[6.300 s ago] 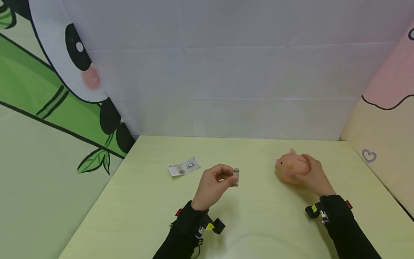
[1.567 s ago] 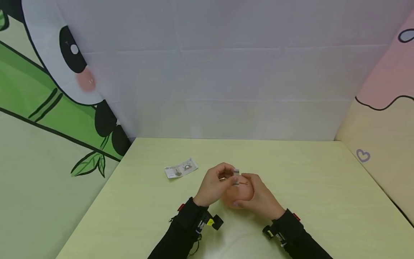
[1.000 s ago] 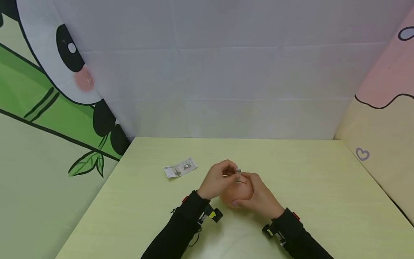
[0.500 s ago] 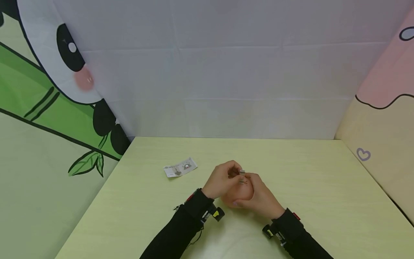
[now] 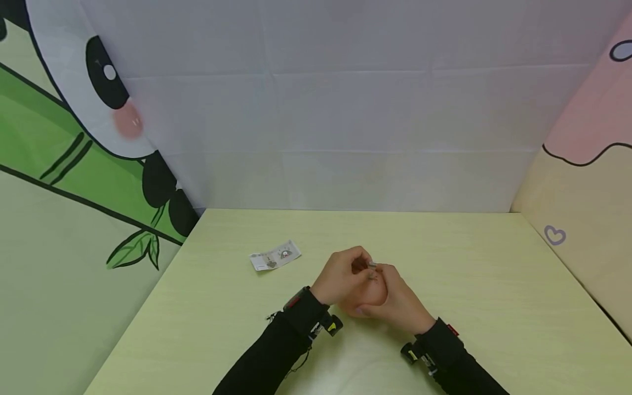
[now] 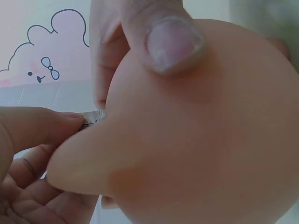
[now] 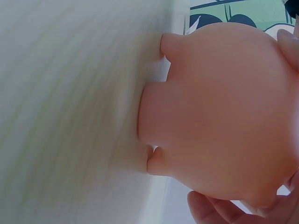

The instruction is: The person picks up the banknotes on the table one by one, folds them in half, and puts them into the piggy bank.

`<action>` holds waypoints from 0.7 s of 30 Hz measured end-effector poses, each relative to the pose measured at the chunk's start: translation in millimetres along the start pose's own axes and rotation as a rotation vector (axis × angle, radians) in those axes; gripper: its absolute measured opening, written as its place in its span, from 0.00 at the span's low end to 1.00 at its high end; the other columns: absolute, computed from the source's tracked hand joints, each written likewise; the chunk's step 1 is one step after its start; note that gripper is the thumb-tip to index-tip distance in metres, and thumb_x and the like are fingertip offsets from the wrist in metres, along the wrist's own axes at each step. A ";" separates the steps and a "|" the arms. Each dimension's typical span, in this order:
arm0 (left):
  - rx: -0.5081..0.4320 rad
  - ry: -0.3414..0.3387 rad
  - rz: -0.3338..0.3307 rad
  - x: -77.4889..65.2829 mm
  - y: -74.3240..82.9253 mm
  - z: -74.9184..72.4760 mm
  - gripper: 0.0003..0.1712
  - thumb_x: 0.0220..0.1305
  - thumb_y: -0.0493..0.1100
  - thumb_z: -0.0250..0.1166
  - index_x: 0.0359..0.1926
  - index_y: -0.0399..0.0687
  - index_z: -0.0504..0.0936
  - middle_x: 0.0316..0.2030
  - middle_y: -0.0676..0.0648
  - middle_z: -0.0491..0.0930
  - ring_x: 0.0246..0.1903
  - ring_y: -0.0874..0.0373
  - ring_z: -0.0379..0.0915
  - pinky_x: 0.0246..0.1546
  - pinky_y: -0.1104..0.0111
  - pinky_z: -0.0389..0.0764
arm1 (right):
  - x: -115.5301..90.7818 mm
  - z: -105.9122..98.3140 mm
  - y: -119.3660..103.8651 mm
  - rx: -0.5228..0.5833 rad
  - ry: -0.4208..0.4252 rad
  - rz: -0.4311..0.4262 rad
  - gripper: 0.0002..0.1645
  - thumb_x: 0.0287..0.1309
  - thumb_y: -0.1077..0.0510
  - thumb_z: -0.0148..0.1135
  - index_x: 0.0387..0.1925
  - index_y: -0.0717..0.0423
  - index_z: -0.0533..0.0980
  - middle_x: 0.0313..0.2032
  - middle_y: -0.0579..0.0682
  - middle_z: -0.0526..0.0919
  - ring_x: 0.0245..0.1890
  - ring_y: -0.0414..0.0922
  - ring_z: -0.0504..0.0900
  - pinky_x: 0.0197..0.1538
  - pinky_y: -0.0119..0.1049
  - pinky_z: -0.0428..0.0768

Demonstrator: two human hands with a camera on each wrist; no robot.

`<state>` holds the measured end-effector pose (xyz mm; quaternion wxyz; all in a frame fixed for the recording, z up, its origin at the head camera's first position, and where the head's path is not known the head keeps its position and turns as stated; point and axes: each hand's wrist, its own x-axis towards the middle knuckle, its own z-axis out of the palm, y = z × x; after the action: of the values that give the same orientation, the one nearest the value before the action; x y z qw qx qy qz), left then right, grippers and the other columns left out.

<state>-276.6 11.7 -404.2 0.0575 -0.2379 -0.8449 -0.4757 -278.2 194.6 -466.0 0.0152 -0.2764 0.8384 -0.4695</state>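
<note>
A pink piggy bank [image 5: 364,296] stands on its feet on the table between my two hands, its rounded end toward me. My right hand [image 5: 402,304] grips it from the right, thumb along the near side and fingers over the top. Between thumb and fingertips, my left hand [image 5: 339,277] pinches a small folded banknote [image 5: 372,264] at the slot on the bank's back. Most of the note is hidden by the fingers. In the left wrist view, a bit of the folded banknote [image 6: 93,117] shows beyond the bank's ear [image 6: 79,163].
A second banknote [image 5: 275,256] lies flat on the pale yellow table [image 5: 444,247], left of and beyond my left hand. A white wall sheet [image 5: 345,137] rises at the table's far edge. Cartoon-printed panels stand at left and right.
My right hand has brought the piggy bank from the right over to my left hand. During the last second my left hand edged right, and less of the folded banknote shows above the slot.
</note>
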 end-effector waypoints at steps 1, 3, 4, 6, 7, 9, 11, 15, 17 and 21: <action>0.005 -0.001 0.002 -0.2 0.2 0.0 0.02 0.64 0.35 0.65 0.38 0.42 0.81 0.36 0.46 0.84 0.37 0.57 0.81 0.39 0.74 0.79 | -0.3 0.0 -0.2 0.002 0.000 0.000 0.55 0.45 0.38 0.77 0.68 0.49 0.58 0.64 0.51 0.67 0.56 0.45 0.75 0.56 0.36 0.76; 0.021 -0.004 0.008 -0.5 1.0 0.0 0.02 0.64 0.35 0.65 0.38 0.42 0.81 0.36 0.46 0.84 0.36 0.57 0.81 0.39 0.74 0.79 | -1.0 0.1 -0.6 0.004 0.002 0.001 0.55 0.45 0.39 0.77 0.68 0.49 0.58 0.64 0.51 0.68 0.56 0.45 0.75 0.56 0.36 0.76; 0.031 -0.006 0.014 -0.5 1.2 0.2 0.02 0.64 0.34 0.65 0.38 0.42 0.81 0.36 0.46 0.84 0.36 0.57 0.81 0.39 0.74 0.79 | -1.1 0.2 -0.8 0.007 0.002 0.004 0.55 0.45 0.39 0.77 0.68 0.49 0.57 0.64 0.51 0.68 0.56 0.45 0.75 0.56 0.36 0.76; 0.057 -0.013 0.021 -0.8 1.9 0.4 0.02 0.64 0.34 0.65 0.38 0.42 0.81 0.35 0.46 0.85 0.35 0.58 0.81 0.38 0.75 0.79 | -1.2 0.3 -0.5 0.014 0.002 0.009 0.55 0.45 0.39 0.77 0.68 0.48 0.58 0.64 0.51 0.68 0.56 0.45 0.75 0.55 0.35 0.77; 0.069 -0.017 0.021 -1.0 2.4 0.5 0.02 0.64 0.34 0.65 0.38 0.42 0.82 0.35 0.46 0.85 0.35 0.59 0.80 0.38 0.75 0.79 | -1.1 0.3 -0.1 0.017 0.002 0.010 0.55 0.45 0.39 0.77 0.68 0.48 0.58 0.63 0.51 0.68 0.55 0.45 0.75 0.55 0.35 0.77; 0.094 -0.021 0.022 -1.2 2.7 0.9 0.02 0.64 0.35 0.64 0.38 0.42 0.82 0.35 0.47 0.85 0.34 0.60 0.80 0.38 0.75 0.79 | -0.6 0.5 0.1 0.024 0.004 0.006 0.54 0.45 0.39 0.77 0.68 0.48 0.58 0.63 0.51 0.68 0.55 0.45 0.76 0.54 0.34 0.77; 0.115 -0.022 0.021 -1.6 2.6 1.2 0.02 0.65 0.35 0.64 0.38 0.43 0.82 0.35 0.48 0.85 0.34 0.62 0.79 0.38 0.76 0.78 | -0.3 0.5 0.9 0.030 0.004 0.003 0.54 0.45 0.40 0.77 0.67 0.48 0.58 0.63 0.50 0.68 0.54 0.44 0.76 0.54 0.34 0.77; 0.145 -0.020 0.030 -2.1 1.8 1.3 0.04 0.65 0.35 0.63 0.39 0.45 0.81 0.36 0.49 0.85 0.35 0.63 0.80 0.38 0.76 0.79 | -0.6 0.6 1.2 0.040 0.003 0.002 0.53 0.45 0.41 0.78 0.67 0.47 0.58 0.63 0.50 0.68 0.54 0.45 0.76 0.54 0.34 0.77; 0.154 -0.017 0.036 -2.3 1.9 1.2 0.06 0.64 0.34 0.63 0.41 0.46 0.81 0.36 0.49 0.85 0.35 0.63 0.80 0.39 0.76 0.79 | -0.8 0.4 1.2 0.038 0.002 0.005 0.54 0.45 0.40 0.77 0.68 0.47 0.58 0.63 0.50 0.68 0.55 0.45 0.76 0.55 0.35 0.77; 0.165 -0.015 0.047 -2.4 1.8 1.2 0.09 0.64 0.33 0.63 0.44 0.47 0.82 0.38 0.49 0.85 0.36 0.62 0.79 0.41 0.75 0.79 | -0.2 0.5 0.4 0.029 0.001 0.005 0.56 0.44 0.39 0.77 0.69 0.47 0.57 0.65 0.50 0.66 0.58 0.45 0.75 0.57 0.37 0.76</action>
<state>-273.5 12.6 -404.2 0.0814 -0.2555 -0.8758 -0.4013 -278.0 194.5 -466.6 0.0202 -0.2739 0.8322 -0.4816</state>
